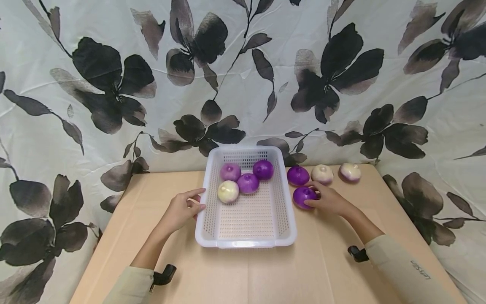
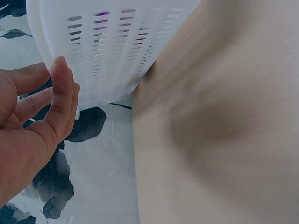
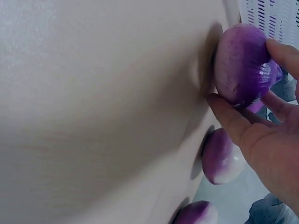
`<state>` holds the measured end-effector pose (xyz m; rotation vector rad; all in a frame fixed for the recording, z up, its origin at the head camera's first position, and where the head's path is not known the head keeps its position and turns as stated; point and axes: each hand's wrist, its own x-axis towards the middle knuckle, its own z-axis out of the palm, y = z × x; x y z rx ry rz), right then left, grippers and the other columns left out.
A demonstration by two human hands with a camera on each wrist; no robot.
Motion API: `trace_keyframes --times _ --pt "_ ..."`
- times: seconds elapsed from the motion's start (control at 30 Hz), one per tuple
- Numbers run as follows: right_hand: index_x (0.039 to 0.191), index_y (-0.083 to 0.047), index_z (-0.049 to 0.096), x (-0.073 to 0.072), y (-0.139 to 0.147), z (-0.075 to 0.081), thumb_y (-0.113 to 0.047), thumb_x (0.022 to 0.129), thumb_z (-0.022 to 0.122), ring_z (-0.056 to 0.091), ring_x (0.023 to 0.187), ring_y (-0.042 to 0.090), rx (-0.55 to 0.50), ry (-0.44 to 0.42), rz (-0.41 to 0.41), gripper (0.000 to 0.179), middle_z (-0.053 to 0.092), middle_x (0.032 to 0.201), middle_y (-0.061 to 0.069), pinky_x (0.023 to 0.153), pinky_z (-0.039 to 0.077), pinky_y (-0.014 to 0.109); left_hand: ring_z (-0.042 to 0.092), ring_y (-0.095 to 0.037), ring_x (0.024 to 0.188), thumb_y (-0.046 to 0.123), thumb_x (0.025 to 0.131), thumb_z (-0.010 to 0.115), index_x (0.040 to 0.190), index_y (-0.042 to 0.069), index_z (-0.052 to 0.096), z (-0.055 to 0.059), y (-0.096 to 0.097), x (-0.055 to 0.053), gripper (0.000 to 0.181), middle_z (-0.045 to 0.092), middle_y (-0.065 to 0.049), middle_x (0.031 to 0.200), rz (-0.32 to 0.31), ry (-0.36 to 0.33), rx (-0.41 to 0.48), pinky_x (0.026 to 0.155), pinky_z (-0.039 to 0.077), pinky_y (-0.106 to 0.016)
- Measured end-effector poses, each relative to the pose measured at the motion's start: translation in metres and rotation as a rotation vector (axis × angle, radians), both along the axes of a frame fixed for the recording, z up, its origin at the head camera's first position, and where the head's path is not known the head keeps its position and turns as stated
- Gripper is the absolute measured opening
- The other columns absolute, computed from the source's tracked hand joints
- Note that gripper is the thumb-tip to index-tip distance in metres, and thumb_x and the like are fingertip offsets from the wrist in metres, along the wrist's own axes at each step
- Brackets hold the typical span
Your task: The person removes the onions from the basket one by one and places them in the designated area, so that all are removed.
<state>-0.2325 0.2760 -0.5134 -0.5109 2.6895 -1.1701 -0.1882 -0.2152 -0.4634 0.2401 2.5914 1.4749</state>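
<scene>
A white perforated plastic basket (image 1: 244,243) stands mid-table with three purple onions (image 1: 248,183) and one pale onion (image 1: 228,192) in its back half. My left hand (image 1: 180,213) pinches the basket's left rim, thumb on one side and fingers on the other, as the left wrist view shows at the basket wall (image 2: 112,51). Just right of the basket, my right hand (image 1: 329,200) grips a purple onion (image 1: 303,197) between thumb and fingers. In the right wrist view this onion (image 3: 243,65) sits close over the tabletop, its underside partly shadowed.
Behind the gripped onion lie another purple onion (image 1: 298,175), a whitish onion (image 1: 322,174) and a white-and-purple onion (image 1: 350,172) along the table's back edge. Floral cloth (image 1: 265,105) hangs behind the wooden table (image 1: 247,274).
</scene>
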Motion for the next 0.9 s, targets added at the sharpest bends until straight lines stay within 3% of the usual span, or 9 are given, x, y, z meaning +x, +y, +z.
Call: trace_keyframes --times 0.9 --pt "0.144 0.001 0.047 0.0069 -0.0006 -0.0005 -0.025 0.095 0.076 0.058 0.126 0.049 0.034 0.01 0.024 0.063 0.062 0.133 0.028 0.104 0.052 0.062 0.071 -0.019 0.076 -0.002 0.092 0.073 0.146 -0.004 0.054 0.0024 0.0005 0.001 0.057 0.063 -0.023 0.114 -0.004 -0.004 -0.015 0.067 0.065 -0.048"
